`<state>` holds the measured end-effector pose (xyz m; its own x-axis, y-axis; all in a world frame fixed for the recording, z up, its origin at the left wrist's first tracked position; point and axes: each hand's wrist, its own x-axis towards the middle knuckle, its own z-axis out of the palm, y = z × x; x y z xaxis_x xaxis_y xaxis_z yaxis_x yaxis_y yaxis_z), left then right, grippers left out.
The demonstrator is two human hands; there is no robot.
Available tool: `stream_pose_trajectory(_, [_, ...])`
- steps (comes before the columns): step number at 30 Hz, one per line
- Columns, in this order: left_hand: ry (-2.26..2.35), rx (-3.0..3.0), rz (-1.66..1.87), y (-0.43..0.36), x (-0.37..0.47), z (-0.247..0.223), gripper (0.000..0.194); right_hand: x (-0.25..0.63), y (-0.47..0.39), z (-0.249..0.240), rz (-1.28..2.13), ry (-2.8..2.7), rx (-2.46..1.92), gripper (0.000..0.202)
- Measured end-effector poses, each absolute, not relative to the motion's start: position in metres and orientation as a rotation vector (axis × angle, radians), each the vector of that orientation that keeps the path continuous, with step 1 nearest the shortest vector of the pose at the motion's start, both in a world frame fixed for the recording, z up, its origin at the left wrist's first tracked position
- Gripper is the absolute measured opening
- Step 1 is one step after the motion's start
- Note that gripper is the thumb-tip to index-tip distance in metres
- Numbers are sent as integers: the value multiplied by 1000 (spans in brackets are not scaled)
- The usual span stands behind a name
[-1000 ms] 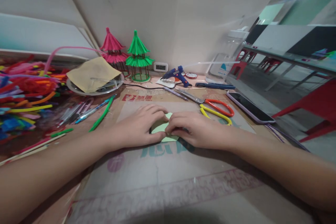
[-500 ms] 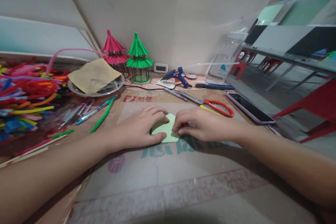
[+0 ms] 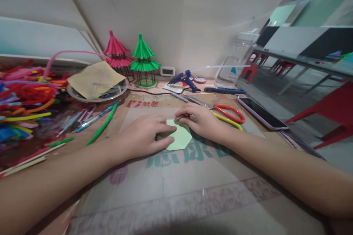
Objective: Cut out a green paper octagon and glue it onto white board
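A pale green many-sided piece of paper (image 3: 179,140) lies flat on the cardboard in front of me. My left hand (image 3: 147,132) rests over its left side, thumb and fingers apart, steadying it from above. At the paper's far edge is my right hand (image 3: 200,119), fingertips pinched together; whatever sits between them is too small to make out. Just beyond the right hand, scissors (image 3: 228,114) with red and yellow handles lie partly hidden by it.
A blue glue gun (image 3: 186,79), a box cutter (image 3: 224,91) and a phone (image 3: 260,113) lie toward the back right. Pink (image 3: 117,49) and green (image 3: 142,58) pagoda models stand by the wall. Colourful pipe cleaners (image 3: 24,95) and a metal plate (image 3: 96,97) are at left.
My right hand has moved from the paper's right side to its far edge, uncovering more of the paper and the scissors' yellow handle. My left hand stays at the left side.
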<state>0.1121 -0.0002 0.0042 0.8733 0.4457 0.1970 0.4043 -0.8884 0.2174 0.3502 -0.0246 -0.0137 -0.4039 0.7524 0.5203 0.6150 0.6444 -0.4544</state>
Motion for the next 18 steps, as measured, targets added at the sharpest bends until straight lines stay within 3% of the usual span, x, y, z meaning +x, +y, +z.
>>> stream_pose_trajectory(14, [636, 2880, 354, 0, 113, 7, 34, 349, -21, -15, -57, -2338, -1064, 20])
stream_pose_trajectory(18, [636, 2874, 363, 0, 113, 8, 32, 349, -22, -15, -5, -2351, -1028, 19])
